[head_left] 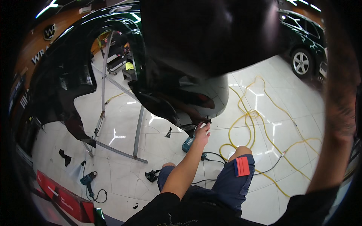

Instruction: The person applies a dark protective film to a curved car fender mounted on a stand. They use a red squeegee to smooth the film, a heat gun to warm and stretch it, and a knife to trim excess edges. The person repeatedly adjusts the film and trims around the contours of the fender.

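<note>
Dark panel stands partly behind black sheet, yellow cord nearby.

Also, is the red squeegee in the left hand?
No, the red squeegee lies on the right leg of the dark shorts, apart from the left hand.

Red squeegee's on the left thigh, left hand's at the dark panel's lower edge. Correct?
Wrong thigh: the head view shows the red squeegee lying on the right thigh. The left hand is at the lower edge of the dark panel.
</note>
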{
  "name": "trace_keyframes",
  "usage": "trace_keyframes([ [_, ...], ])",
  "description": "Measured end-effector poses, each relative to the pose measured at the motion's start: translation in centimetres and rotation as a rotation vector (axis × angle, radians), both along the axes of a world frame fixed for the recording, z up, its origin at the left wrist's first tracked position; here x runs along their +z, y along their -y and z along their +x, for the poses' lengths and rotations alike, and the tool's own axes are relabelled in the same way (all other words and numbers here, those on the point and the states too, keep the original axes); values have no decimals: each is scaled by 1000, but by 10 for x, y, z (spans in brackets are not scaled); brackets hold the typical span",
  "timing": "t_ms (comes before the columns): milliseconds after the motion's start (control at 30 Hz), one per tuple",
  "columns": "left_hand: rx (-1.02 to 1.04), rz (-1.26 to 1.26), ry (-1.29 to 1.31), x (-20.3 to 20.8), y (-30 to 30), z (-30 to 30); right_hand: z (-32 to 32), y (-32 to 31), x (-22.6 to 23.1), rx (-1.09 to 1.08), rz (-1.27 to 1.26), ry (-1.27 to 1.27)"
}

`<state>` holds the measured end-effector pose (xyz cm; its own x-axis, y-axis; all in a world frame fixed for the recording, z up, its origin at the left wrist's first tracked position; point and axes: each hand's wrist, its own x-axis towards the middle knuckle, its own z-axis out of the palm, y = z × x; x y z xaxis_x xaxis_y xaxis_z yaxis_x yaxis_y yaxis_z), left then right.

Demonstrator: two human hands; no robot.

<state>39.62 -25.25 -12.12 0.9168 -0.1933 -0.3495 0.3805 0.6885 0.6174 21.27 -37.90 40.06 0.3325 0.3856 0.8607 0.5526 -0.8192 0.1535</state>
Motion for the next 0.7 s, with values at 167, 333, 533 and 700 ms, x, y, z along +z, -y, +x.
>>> trace_keyframes([
  [167, 78, 66, 8, 2, -78, 4, 20, 115, -51, -322, 70, -101],
  [333, -588, 283, 217, 35, -24, -74, -15, 179, -45, -671, 1, -185],
  [533, 1277, 1141, 821, 238, -165, -140, -2, 195, -64, -693, 36, -226],
  [700, 865, 1128, 902, 284, -217, -101, 20, 205, -91, -649, 101, -249],
])
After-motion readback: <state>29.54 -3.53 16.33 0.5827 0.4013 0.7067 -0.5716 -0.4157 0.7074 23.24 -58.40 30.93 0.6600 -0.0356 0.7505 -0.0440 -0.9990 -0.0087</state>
